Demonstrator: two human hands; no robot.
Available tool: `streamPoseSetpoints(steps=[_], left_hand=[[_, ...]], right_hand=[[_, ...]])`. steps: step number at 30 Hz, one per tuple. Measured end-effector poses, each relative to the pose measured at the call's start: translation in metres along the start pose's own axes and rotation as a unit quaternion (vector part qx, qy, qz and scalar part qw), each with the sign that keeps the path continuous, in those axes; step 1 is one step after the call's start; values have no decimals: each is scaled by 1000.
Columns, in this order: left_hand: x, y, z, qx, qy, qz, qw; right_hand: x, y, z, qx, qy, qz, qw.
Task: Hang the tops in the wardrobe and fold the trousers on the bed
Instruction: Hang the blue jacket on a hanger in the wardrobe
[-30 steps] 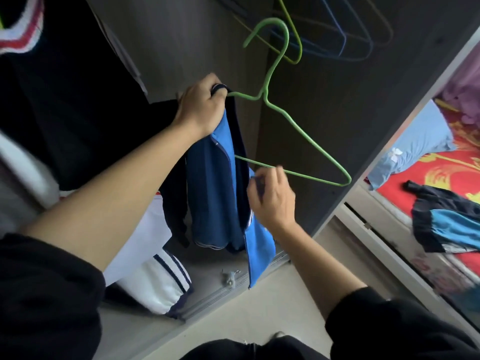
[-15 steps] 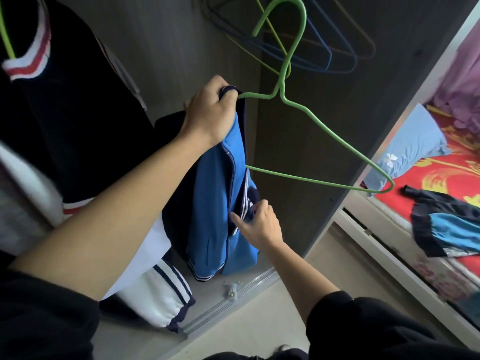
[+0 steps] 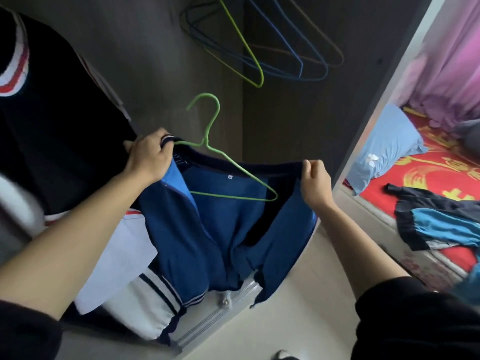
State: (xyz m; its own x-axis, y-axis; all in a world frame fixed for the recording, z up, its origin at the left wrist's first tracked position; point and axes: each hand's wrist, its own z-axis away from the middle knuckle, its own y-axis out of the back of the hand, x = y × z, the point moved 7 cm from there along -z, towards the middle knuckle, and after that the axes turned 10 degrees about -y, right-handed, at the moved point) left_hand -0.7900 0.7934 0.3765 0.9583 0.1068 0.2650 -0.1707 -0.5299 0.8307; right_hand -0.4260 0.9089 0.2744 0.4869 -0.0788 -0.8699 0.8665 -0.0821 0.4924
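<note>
A blue jacket (image 3: 207, 229) with a dark collar is spread open in front of the wardrobe. My left hand (image 3: 149, 157) grips its left collar end together with the left arm of a green wire hanger (image 3: 228, 165). The hanger's right arm lies inside the jacket, against the back panel. My right hand (image 3: 315, 180) pinches the right end of the collar and holds it out to the right. On the red bed cover (image 3: 428, 178) lies a dark and light-blue garment (image 3: 441, 222).
Several empty wire hangers (image 3: 272, 48) hang at the top of the wardrobe. A black top with red and white trim (image 3: 52, 113) hangs at the left, with a white garment (image 3: 130, 281) below it. A light-blue pillow (image 3: 384, 149) lies on the bed.
My right hand left the jacket's lower front and took the right collar end, pulling the jacket open. The hanger dropped lower and its right arm is now inside the jacket.
</note>
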Motion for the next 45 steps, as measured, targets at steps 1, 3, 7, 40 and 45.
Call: streamPoseSetpoints(steps=[1,3,7,40,45], left_hand=[[3,-7,1,-9,-10,-11,1000],[13,-22,3,-25,-28,-24,999],[36,-45,10,-34,-17,-12,999],[48,23,-34,55,86,553,827],[43,31,-39,29,72,549,832]], right_hand=[[-16,10,0,12,28,9,1000],[-45,25,3,31,79,37,996],[-79,42,12,58,137,41,988],[-155,65,6,59,370,346,860],[-189,68,28,82,423,259,865]])
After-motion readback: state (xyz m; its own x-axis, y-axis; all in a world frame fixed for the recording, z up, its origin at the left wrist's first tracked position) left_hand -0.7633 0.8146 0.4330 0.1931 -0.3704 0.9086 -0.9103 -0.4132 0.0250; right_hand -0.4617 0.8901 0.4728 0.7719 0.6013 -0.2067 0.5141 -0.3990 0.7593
